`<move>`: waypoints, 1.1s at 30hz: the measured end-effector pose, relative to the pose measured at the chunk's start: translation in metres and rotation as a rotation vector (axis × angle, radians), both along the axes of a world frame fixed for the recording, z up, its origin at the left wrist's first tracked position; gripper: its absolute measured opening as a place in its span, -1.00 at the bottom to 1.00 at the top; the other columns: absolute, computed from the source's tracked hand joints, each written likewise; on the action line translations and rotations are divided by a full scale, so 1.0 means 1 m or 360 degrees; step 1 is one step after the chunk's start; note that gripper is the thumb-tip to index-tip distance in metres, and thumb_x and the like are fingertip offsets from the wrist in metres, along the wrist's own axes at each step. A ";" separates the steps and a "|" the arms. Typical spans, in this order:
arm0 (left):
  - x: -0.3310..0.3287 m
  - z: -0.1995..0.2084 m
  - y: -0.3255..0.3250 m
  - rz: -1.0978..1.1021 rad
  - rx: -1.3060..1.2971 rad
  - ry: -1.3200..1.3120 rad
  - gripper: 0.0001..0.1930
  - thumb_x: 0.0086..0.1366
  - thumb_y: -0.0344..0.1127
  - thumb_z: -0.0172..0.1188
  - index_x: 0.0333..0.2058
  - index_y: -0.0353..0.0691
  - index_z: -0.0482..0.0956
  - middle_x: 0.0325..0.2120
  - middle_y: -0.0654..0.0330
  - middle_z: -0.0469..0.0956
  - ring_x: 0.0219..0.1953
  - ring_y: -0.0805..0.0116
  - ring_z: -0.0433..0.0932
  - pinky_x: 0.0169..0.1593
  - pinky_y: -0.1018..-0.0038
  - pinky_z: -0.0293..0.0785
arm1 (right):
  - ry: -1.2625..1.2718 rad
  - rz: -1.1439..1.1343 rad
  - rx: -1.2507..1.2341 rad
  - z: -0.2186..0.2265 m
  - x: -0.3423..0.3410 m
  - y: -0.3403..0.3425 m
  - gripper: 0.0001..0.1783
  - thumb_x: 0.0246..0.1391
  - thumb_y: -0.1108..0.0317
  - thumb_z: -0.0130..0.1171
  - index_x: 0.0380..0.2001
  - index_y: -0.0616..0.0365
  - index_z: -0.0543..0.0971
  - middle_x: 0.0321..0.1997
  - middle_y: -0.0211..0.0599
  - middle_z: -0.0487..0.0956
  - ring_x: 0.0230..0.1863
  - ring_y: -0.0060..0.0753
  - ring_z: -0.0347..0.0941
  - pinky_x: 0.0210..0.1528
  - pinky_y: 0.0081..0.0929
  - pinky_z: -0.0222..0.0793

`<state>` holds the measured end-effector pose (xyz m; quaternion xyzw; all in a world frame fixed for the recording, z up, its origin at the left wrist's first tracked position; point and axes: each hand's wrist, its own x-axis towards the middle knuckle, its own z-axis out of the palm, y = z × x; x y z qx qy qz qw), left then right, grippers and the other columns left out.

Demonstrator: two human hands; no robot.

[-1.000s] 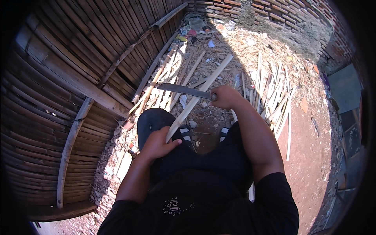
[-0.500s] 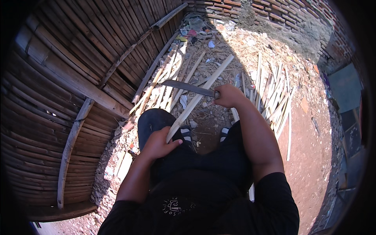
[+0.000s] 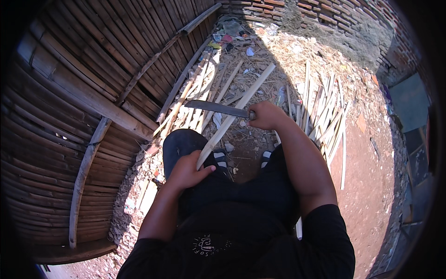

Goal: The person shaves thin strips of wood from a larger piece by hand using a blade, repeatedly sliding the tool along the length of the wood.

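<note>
My left hand [image 3: 189,171] grips the near end of a long pale bamboo strip [image 3: 246,96], close above my left thigh. The strip slants away from me, up and to the right. In my right hand [image 3: 267,116] is the handle of a machete [image 3: 216,107], closed within my fingers. Its dark blade points left and lies across the strip at about the middle of its length. Whether the edge bites into the strip or only rests on it, I cannot tell.
On the right lies a heap of split bamboo strips [image 3: 325,111]; more strips [image 3: 200,88] lean along the bamboo wall [image 3: 93,93] at left. Shavings and litter cover the ground ahead, up to a brick wall [image 3: 320,14]. My sandalled feet are below the strip.
My right hand has shifted slightly left and toward me, carrying the machete along the strip. The strip's far end has moved a little left; my left hand stays nearly still.
</note>
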<state>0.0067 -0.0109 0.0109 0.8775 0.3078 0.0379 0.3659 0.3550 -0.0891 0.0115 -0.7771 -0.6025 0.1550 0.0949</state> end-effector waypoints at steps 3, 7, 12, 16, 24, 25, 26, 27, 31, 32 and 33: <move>0.000 0.001 0.000 -0.0005 0.0011 -0.0014 -0.45 0.21 0.01 0.48 -0.04 -0.35 0.58 -0.47 -0.01 0.64 -0.39 0.01 0.69 -0.27 0.18 0.55 | -0.0008 -0.0004 0.0006 0.000 0.000 0.000 -0.42 -0.05 -0.01 0.47 0.02 0.02 0.70 -0.05 0.00 0.72 0.06 0.11 0.64 0.14 0.01 0.54; 0.001 0.002 0.000 -0.0008 0.0002 0.0009 -0.44 0.22 0.01 0.48 -0.03 -0.34 0.58 -0.46 -0.02 0.65 -0.38 -0.01 0.69 -0.26 0.17 0.55 | 0.0003 -0.0001 -0.0019 0.000 0.000 0.001 -0.43 -0.05 -0.02 0.47 0.01 0.03 0.70 -0.06 0.01 0.71 0.06 0.11 0.64 0.13 0.01 0.54; 0.001 0.000 0.000 -0.0005 0.0006 0.0000 -0.43 0.22 0.02 0.47 -0.02 -0.34 0.58 -0.45 -0.04 0.65 -0.35 -0.06 0.69 -0.24 0.14 0.56 | 0.0007 -0.0013 -0.0005 0.000 -0.001 0.000 -0.44 -0.03 -0.02 0.46 0.00 0.04 0.70 -0.07 0.01 0.71 0.04 0.12 0.64 0.12 0.01 0.54; 0.000 -0.001 0.000 -0.0012 0.0034 -0.0027 -0.44 0.22 0.02 0.47 -0.02 -0.34 0.57 -0.45 -0.04 0.65 -0.35 -0.06 0.69 -0.24 0.15 0.56 | 0.0017 -0.0008 -0.0006 0.001 -0.002 0.000 -0.43 -0.03 -0.03 0.46 0.00 0.04 0.69 -0.07 0.01 0.71 0.05 0.12 0.64 0.12 0.01 0.55; 0.000 -0.002 0.000 -0.0019 0.0031 -0.0039 -0.45 0.23 0.00 0.47 -0.02 -0.33 0.57 -0.45 -0.02 0.65 -0.37 -0.03 0.69 -0.25 0.17 0.56 | 0.0020 -0.0007 0.0001 -0.002 -0.001 0.001 -0.43 -0.03 -0.02 0.46 0.01 0.06 0.69 -0.07 0.01 0.72 0.06 0.12 0.63 0.13 0.00 0.54; 0.000 -0.003 0.000 -0.0025 0.0045 -0.0050 -0.45 0.23 0.00 0.47 -0.02 -0.33 0.57 -0.45 -0.02 0.65 -0.36 -0.03 0.69 -0.25 0.17 0.56 | 0.0019 -0.0003 0.0005 -0.003 0.000 0.001 -0.43 -0.03 -0.01 0.46 0.01 0.06 0.69 -0.07 0.01 0.72 0.06 0.12 0.63 0.13 0.00 0.54; 0.000 -0.003 0.000 -0.0024 0.0043 -0.0043 -0.45 0.23 0.00 0.47 -0.02 -0.33 0.57 -0.45 -0.02 0.65 -0.36 -0.03 0.69 -0.25 0.17 0.56 | 0.0021 -0.0008 0.0007 -0.004 0.000 0.001 -0.43 -0.03 -0.01 0.46 0.00 0.06 0.69 -0.07 0.01 0.72 0.05 0.12 0.64 0.12 0.00 0.54; 0.001 -0.002 0.000 -0.0021 0.0041 -0.0035 -0.45 0.23 0.00 0.47 -0.03 -0.33 0.57 -0.44 -0.02 0.65 -0.36 -0.03 0.69 -0.25 0.17 0.56 | 0.0025 -0.0012 0.0010 -0.004 0.000 0.001 -0.43 -0.03 -0.01 0.47 0.00 0.06 0.69 -0.08 0.01 0.72 0.05 0.12 0.64 0.12 0.01 0.54; 0.000 -0.002 -0.001 -0.0013 0.0056 -0.0030 -0.45 0.23 0.01 0.47 -0.03 -0.32 0.57 -0.43 -0.03 0.65 -0.34 -0.03 0.70 -0.24 0.17 0.56 | 0.0042 0.0027 0.0031 -0.004 0.000 0.001 -0.44 -0.04 0.00 0.47 -0.01 0.07 0.69 -0.09 0.02 0.72 0.04 0.14 0.64 0.11 0.01 0.55; 0.000 -0.003 -0.001 -0.0016 0.0061 -0.0025 -0.45 0.23 0.01 0.47 -0.03 -0.32 0.57 -0.43 -0.02 0.65 -0.34 -0.03 0.70 -0.24 0.17 0.56 | 0.0042 0.0029 0.0042 -0.004 0.000 0.001 -0.44 -0.04 0.00 0.47 -0.01 0.07 0.70 -0.10 0.03 0.72 0.03 0.14 0.64 0.11 0.01 0.55; 0.000 -0.004 0.000 -0.0021 0.0065 -0.0021 -0.45 0.23 0.01 0.47 -0.03 -0.32 0.57 -0.43 -0.02 0.65 -0.34 -0.03 0.70 -0.24 0.17 0.56 | 0.0041 0.0030 0.0052 -0.004 0.000 0.001 -0.45 -0.04 0.00 0.48 -0.02 0.07 0.70 -0.10 0.03 0.72 0.02 0.15 0.64 0.10 0.02 0.55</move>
